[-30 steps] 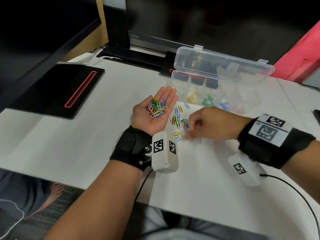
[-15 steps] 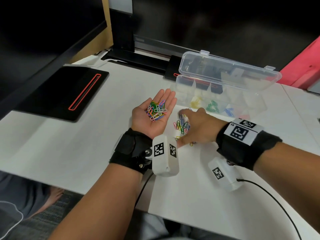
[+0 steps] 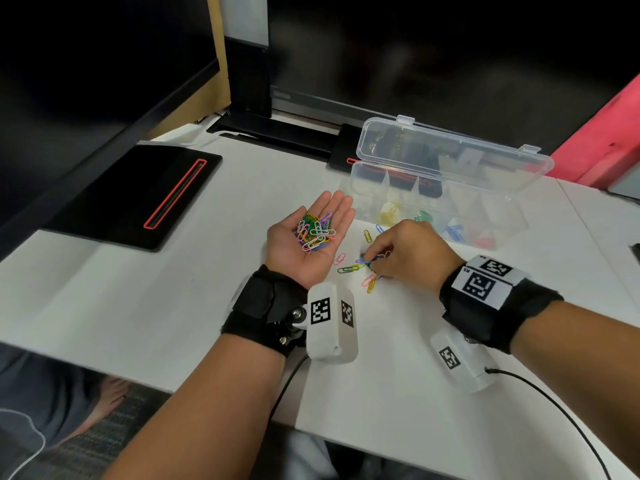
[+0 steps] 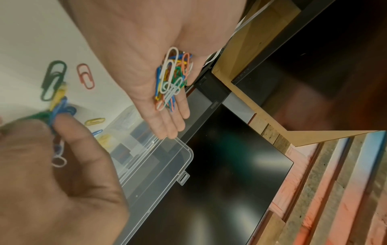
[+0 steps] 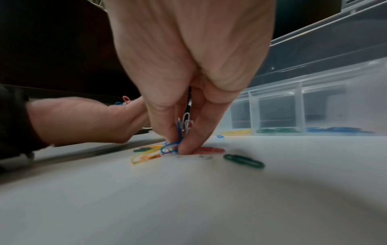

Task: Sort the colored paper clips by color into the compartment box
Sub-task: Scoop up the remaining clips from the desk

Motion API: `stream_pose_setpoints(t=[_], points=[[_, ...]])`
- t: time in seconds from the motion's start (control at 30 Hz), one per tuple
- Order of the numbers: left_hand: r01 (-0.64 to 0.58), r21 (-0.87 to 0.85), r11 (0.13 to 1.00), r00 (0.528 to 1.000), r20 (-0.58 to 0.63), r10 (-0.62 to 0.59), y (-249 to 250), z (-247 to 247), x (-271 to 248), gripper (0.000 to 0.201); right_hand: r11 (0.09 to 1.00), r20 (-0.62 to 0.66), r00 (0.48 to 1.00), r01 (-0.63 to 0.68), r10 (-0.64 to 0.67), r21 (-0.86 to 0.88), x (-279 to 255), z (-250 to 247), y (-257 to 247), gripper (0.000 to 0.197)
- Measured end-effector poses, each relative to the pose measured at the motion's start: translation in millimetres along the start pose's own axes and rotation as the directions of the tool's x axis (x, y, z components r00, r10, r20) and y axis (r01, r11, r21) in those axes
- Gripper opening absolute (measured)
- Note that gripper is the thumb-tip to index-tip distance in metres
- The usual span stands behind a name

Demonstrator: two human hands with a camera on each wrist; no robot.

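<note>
My left hand point(image 3: 304, 237) lies palm up with straight fingers and carries a heap of mixed paper clips point(image 3: 315, 232) point(image 4: 171, 79). My right hand point(image 3: 405, 256) is down on the table beside it, thumb and fingertips pinching a small bunch of clips point(image 5: 178, 132), blue and white among them. Loose clips point(image 3: 349, 269) in green, pink, yellow and orange lie scattered on the white table around those fingers. The clear compartment box point(image 3: 502, 220) stands open just behind, with yellow, green, blue and red clips in separate compartments.
The box's clear lid point(image 3: 450, 150) stands tilted up at the back. A black pad with a red slot point(image 3: 138, 199) lies at the left. A monitor base point(image 3: 277, 133) sits behind the box. A cable point(image 3: 554, 407) runs from my right wrist across the table.
My right hand has drawn back from the clip pile toward me and closed its fingertips on a few clips. The left palm has held still with its heap.
</note>
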State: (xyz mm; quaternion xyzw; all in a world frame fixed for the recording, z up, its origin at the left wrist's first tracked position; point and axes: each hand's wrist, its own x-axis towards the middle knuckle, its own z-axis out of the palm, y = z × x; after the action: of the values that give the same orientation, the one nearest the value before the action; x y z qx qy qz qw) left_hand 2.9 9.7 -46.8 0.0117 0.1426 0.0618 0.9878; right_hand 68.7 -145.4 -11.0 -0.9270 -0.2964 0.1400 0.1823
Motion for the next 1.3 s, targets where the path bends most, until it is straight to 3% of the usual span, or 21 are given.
stream_pose_setpoints(t=[0.17,0.27,0.37,0.4,0.47,0.53,0.57,0.73,0.9,0.97,1.03,1.13,1.23,1.3], points=[[0.019,0.025,0.999,0.999,-0.041,-0.018,-3.8,1.2,-0.9,0.041,0.916,-0.036,0.978,-0.179,0.205,0.359,-5.4,-24.5,13.0,0.015],[0.049,0.062,0.997,0.996,-0.073,-0.045,-8.2,3.2,-0.1,0.042,0.822,-0.1,0.976,-0.104,0.191,0.561,-8.9,-50.0,-1.8,0.01],[0.067,0.084,0.994,0.994,-0.086,-0.06,-17.6,7.5,-0.2,0.041,0.791,-0.145,0.985,0.013,0.096,0.612,-7.6,-64.8,-27.2,0.01],[0.073,0.083,0.994,0.994,-0.085,-0.066,-21.1,8.9,-1.0,0.042,0.822,-0.151,0.987,0.048,0.046,0.568,-6.2,-64.3,-35.4,0.01],[0.082,0.11,0.991,0.995,-0.071,-0.075,-26.6,10.7,-3.6,0.042,0.952,-0.169,0.982,0.135,-0.091,0.275,-3.3,-57.1,-49.1,0.007],[0.076,0.134,0.988,0.994,-0.082,-0.066,-28.7,12.7,-5.1,0.039,0.978,-0.132,0.969,0.206,-0.206,-0.019,-2.8,-48.1,-59.4,0.011],[0.075,0.134,0.988,0.994,-0.093,-0.063,-28.8,13.4,-5.6,0.037,0.972,-0.097,0.968,0.223,-0.23,-0.079,-3.4,-43.8,-62.6,0.013],[0.041,0.126,0.991,0.995,-0.098,-0.029,-22.7,18.3,-9.2,0.036,0.959,-0.051,0.959,0.277,-0.28,-0.053,-4.5,-42.7,-67.0,0.013],[0.007,0.021,1.0,0.997,-0.083,-0.005,-2.2,15.9,-11.9,0.041,0.96,-0.259,0.925,0.276,-0.279,-0.048,-7.6,-53.1,-58.4,0.014],[-0.021,-0.013,1.0,0.996,-0.088,0.02,11.9,12.7,-12.1,0.043,0.963,-0.171,0.951,0.237,-0.257,-0.129,-9.2,-48.5,-48.9,0.023],[-0.051,-0.02,0.999,0.995,-0.09,0.049,25.4,10.1,-12.6,0.045,0.929,0.048,0.96,0.281,-0.277,-0.24,-10.8,-33.5,-39.0,0.037],[-0.085,-0.023,0.996,0.993,-0.084,0.083,39.6,7.0,-12.7,0.047,0.85,0.325,0.858,0.479,-0.399,-0.221,-14.0,-5.9,-33.3,0.055],[-0.104,-0.029,0.994,0.993,-0.058,0.102,43.0,5.7,-12.7,0.046,0.762,0.472,0.739,0.619,-0.481,-0.193,-15.0,11.8,-35.9,0.054],[-0.102,-0.026,0.994,0.994,-0.049,0.101,41.2,4.9,-11.5,0.045,0.735,0.542,0.713,0.636,-0.445,-0.235,-13.8,18.0,-32.1,0.057]])
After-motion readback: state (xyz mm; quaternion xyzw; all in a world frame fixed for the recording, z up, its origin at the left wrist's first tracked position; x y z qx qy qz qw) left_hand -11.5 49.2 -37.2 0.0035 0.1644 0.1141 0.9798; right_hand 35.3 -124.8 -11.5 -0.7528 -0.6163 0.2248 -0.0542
